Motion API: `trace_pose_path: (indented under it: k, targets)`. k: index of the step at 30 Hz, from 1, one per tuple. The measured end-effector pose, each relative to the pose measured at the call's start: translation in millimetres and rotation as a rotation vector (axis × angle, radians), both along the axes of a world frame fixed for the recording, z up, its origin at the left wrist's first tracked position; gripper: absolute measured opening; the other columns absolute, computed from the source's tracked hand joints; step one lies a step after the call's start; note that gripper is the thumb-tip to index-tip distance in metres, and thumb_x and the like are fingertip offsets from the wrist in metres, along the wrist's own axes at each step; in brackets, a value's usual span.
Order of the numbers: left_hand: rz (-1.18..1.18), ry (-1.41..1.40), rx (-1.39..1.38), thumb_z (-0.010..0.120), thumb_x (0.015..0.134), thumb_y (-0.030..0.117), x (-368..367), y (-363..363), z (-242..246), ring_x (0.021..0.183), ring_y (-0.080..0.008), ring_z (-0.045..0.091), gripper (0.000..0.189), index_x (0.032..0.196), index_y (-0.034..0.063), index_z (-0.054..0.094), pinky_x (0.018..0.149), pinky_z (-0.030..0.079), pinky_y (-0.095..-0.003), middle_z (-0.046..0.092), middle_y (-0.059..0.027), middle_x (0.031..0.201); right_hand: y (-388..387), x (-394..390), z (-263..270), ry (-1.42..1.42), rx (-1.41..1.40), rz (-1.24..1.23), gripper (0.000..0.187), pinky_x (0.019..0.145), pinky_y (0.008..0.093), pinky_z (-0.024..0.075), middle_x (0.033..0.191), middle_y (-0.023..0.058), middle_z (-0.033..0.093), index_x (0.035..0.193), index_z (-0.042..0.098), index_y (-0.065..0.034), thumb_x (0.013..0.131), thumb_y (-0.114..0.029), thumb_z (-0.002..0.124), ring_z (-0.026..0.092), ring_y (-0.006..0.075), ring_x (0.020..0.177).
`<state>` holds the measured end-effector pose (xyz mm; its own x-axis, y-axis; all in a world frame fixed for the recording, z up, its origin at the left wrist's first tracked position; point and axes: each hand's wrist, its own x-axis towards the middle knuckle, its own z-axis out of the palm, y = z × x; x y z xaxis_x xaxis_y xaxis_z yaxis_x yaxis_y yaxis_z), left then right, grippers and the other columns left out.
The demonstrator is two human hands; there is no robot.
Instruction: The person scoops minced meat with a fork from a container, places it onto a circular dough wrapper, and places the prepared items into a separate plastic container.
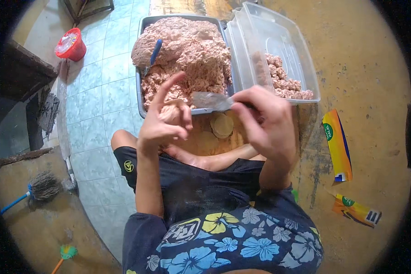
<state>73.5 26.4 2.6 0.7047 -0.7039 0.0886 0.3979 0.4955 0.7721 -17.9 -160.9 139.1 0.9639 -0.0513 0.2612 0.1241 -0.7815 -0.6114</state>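
A grey-blue tray before me is heaped with a pinkish ground mixture, and a tool with a blue handle stands in it at the left. My left hand is raised at the tray's near edge, index finger stretched out, with a round pale wrapper and some mixture apparently in its palm. My right hand pinches the end of a flat metal blade over the tray's near rim. Round thin wrappers lie on the floor below. Shaped pieces sit in a clear plastic container at the right.
Two torn yellow packets lie on the floor at the right. A red bucket stands at the upper left. A mop with a blue handle and a green-topped broom lie at the lower left.
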Motion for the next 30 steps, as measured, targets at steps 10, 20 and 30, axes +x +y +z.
trace_pose_path:
  k: [10,20,30]
  targets:
    - [0.464,-0.134,0.329,0.080,0.069,-0.006,-12,-44,6,0.061,-0.0037,0.056,0.085,0.144,0.0044,0.042,0.055,0.046,-0.0176,0.061,0.0007,0.075,15,-30,-56,0.031,0.099,-0.226,0.007,0.069,0.0426,0.0511,0.081,0.0190,0.065,0.085,0.066,0.0009,0.084,-0.006,0.066,0.066,0.0358,0.074]
    - [0.128,-0.163,0.117,0.083,0.060,-0.009,-7,-15,-12,0.079,-0.0115,0.063,0.112,0.154,0.0085,0.025,0.071,0.054,-0.0258,0.067,-0.0078,0.095,-4,-4,-33,0.069,0.048,0.010,0.008,0.068,0.0429,0.0497,0.081,0.0177,0.064,0.085,0.065,-0.0002,0.084,-0.008,0.065,0.064,0.0353,0.075]
    - [0.059,-0.227,0.245,0.082,0.064,-0.004,-3,-1,4,0.079,-0.0096,0.061,0.105,0.153,0.0055,0.026,0.074,0.051,-0.0240,0.063,-0.0038,0.084,0,-7,-19,0.048,-0.088,-0.016,0.010,0.067,0.0445,0.0496,0.080,0.0176,0.059,0.084,0.061,-0.0017,0.086,-0.011,0.063,0.063,0.0364,0.076]
